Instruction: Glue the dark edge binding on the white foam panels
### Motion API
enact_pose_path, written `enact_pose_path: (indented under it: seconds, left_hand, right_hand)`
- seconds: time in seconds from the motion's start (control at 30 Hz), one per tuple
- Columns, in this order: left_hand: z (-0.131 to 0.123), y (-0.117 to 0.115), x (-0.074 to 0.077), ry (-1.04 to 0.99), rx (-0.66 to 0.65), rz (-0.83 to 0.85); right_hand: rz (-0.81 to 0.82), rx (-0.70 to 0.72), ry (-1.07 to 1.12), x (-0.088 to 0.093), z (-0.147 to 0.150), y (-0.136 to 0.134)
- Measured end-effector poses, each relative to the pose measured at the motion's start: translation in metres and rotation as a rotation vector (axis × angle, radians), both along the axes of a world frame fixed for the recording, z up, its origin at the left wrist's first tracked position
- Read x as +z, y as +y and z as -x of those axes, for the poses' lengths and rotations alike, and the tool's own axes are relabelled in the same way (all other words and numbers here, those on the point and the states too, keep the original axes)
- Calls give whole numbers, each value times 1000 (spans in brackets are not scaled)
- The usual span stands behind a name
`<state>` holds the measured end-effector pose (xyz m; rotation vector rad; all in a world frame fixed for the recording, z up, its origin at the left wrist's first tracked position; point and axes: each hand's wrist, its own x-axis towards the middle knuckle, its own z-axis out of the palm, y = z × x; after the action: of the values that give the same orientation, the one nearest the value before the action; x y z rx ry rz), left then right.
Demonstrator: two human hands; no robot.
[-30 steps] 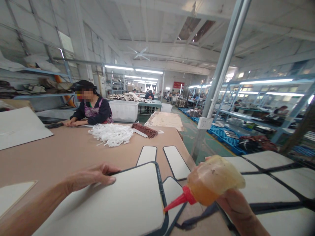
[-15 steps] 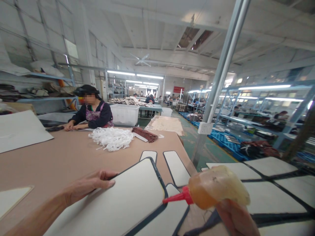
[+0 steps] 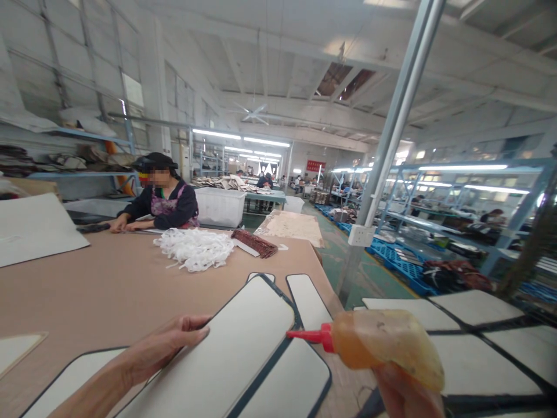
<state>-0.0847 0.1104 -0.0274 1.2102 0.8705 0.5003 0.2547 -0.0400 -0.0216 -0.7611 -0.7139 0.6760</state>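
My left hand (image 3: pixel 169 347) grips the left edge of a cream panel (image 3: pixel 226 342) with a dark border, thumb on top. The panel is tilted above the brown table. At the lower right, my right hand (image 3: pixel 402 389) is closed round a squeeze bottle (image 3: pixel 387 345) of amber liquid. Its red nozzle (image 3: pixel 311 335) points left, with the tip at the panel's dark right edge near the far corner. Beneath and beside lie smaller dark-edged panels, one at the right (image 3: pixel 289 377) and one farther back (image 3: pixel 308 301).
A pile of white strips (image 3: pixel 195 248) and a brown bundle (image 3: pixel 256 242) lie farther back on the brown table (image 3: pixel 117 284). Across it sits a person (image 3: pixel 167 200). A metal post (image 3: pixel 383 145) rises at the right, beside more panels (image 3: pixel 478 363).
The held panel has turned, and its right edge now slants more. The bottle has shifted slightly up and lies more level. Another dark-edged panel now shows at lower left.
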Motion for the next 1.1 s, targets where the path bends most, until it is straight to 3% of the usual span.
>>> enact_pose_path:
  seconds: [0.2, 0.47, 0.83, 1.1]
  left_hand:
    - [-6, -7, 2, -1, 20, 7]
    - [-10, -7, -8, -92, -2, 27]
    - [-18, -3, -12, -140, -15, 12]
    - [-23, -3, -11, -158, -20, 25]
  right_hand:
    - [14, -17, 57, 4, 11, 0]
    - [-5, -25, 50, 7, 16, 1]
    - [-57, 83, -78, -4, 7, 3]
    - [-74, 162, -57, -9, 7, 3]
